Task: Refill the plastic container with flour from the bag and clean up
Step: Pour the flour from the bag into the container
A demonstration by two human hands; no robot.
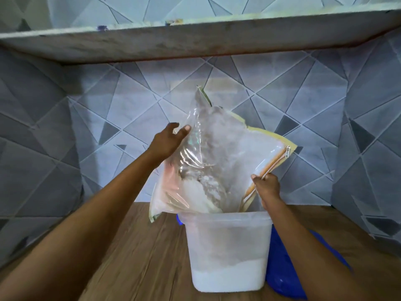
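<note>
Bag (217, 148) tipped into container (227, 235) on counter (141, 257), flour (227, 276) low inside. Left hand (168, 141) gripping bag's upper side; right hand (265, 187) pinching zipper edge.

Soft cool light, glare streaks, edges bowed.
</note>
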